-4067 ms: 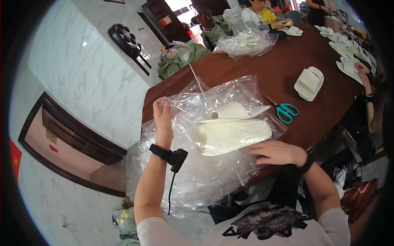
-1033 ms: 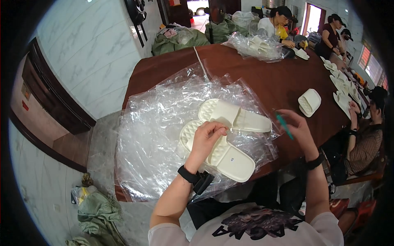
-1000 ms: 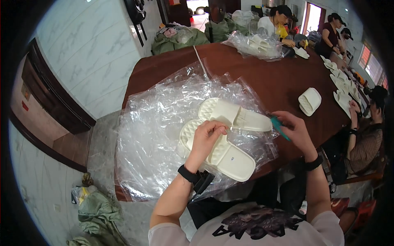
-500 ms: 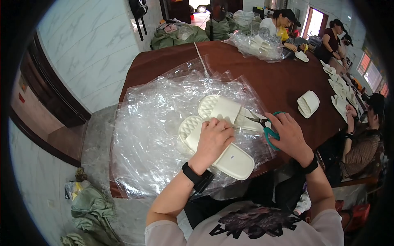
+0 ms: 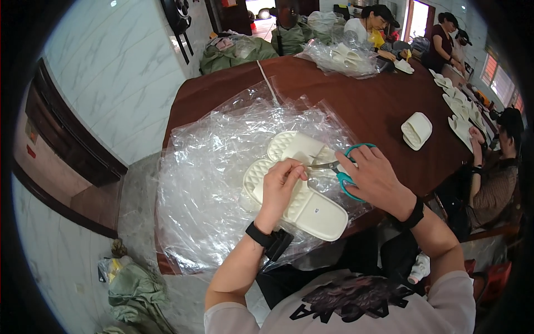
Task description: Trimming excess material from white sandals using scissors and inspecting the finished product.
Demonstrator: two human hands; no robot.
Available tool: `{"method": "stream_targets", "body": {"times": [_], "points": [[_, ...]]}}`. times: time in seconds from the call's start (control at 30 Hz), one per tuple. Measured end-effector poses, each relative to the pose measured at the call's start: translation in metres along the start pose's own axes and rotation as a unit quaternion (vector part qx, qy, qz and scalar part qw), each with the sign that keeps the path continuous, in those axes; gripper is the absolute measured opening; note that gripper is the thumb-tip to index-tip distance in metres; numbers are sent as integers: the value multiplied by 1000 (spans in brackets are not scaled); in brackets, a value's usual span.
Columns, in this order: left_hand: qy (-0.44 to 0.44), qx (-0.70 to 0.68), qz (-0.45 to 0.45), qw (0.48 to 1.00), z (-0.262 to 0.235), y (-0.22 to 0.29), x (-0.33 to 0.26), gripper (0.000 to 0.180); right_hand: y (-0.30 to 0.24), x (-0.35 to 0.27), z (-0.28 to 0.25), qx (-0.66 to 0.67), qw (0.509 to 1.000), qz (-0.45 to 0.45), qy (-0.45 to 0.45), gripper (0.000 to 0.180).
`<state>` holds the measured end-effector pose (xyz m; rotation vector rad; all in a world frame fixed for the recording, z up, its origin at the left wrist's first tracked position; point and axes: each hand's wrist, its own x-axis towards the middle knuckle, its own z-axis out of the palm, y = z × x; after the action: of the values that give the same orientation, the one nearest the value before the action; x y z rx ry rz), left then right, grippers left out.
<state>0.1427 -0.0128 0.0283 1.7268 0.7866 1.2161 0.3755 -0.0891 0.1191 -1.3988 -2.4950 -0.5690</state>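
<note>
My right hand [image 5: 378, 179] grips a pair of scissors [image 5: 341, 179] with teal handles, its dark blades pointing left. The blade tips come right up to the fingertips of my left hand [image 5: 278, 189]. That hand is closed in a pinch above the nearer white slipper [image 5: 325, 218]; whatever sits between thumb and finger is too small to make out. Behind it lies a second white slipper [image 5: 300, 146], partly covered by my right hand and the scissors. Both slippers have a quilted pattern and rest on a pile of clear plastic bags [image 5: 206, 167].
The bags lie on a brown-covered table [image 5: 378, 106]. Another pair of white slippers [image 5: 417, 131] is to the right, with several more slippers [image 5: 459, 111] along the far right edge. Co-workers [image 5: 370, 25] handle slippers across the table. Green sacks [image 5: 133, 289] stand on the floor at left.
My left hand has come off the nearer slipper's strap into a pinch. The scissors have moved left, bringing their blades to my left fingertips.
</note>
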Motion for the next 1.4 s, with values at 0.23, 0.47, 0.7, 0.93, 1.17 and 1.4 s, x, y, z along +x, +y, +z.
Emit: {"method": "stream_targets", "body": {"times": [0.23,0.47,0.7,0.93,1.17,1.4], "points": [[14,-52,-32,998,3,16,-2,11,-14,10,12,12,996,54,-64,58],[88,-183,-12,979,-3,14,-2,13,-4,5,-6,-12,997,75,21,53],[89,-100,-34,990,1,23,-7,13,-4,-18,2,-62,998,21,13,51],[83,-7,9,997,7,29,-9,10,-16,-16,21,-110,993,2,34,51],[57,241,205,947,5,22,-6,8,-26,-5,23,-57,991,95,76,62],[2,272,201,941,4,18,-8,11,-17,-8,18,-21,990,127,49,66]]}}
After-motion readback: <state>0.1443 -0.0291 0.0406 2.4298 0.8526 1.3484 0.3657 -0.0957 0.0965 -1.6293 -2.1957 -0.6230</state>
